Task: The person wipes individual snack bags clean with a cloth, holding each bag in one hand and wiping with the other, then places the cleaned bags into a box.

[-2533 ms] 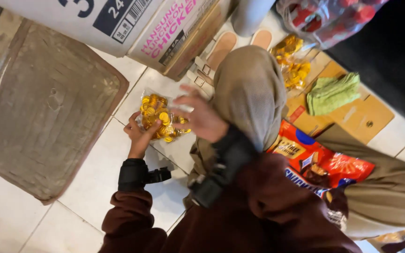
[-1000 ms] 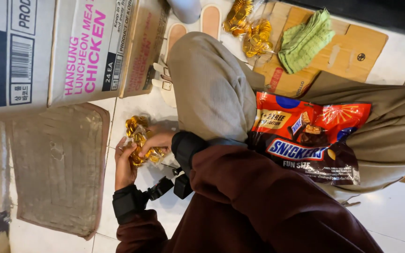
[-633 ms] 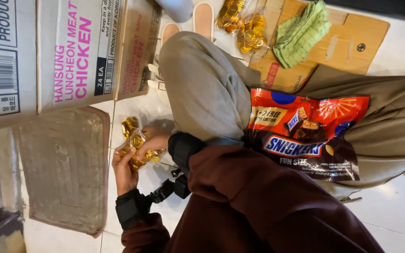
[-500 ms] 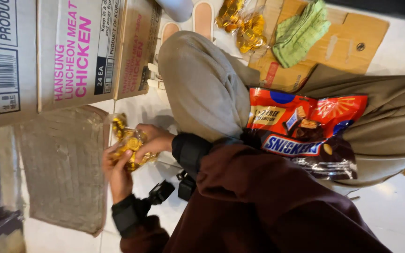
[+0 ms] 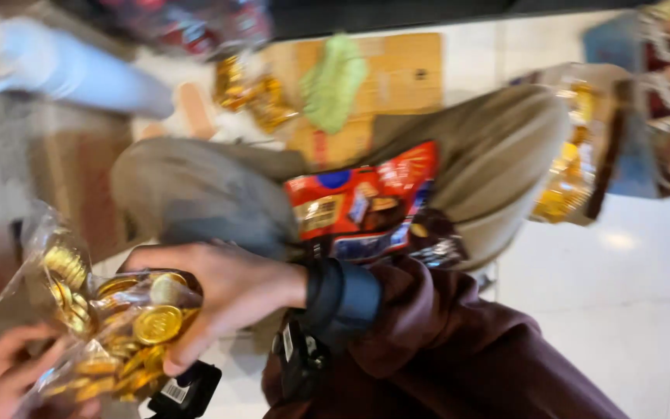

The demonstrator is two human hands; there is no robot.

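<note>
While blurred by a head turn: clear bag of gold foil coins (image 5: pixel 110 326), lifted off the floor since a moment ago, gripped by right hand (image 5: pixel 219 291) on top, left hand (image 5: pixel 13 368) beneath; candy bag (image 5: pixel 366 202) on lap.

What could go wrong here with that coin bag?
1. The coin bag is thin clear plastic, held loosely by the right hand and left hand; it may slip or tear and spill coins.
2. The candy bag rests unheld on the lap and could slide off.
</note>
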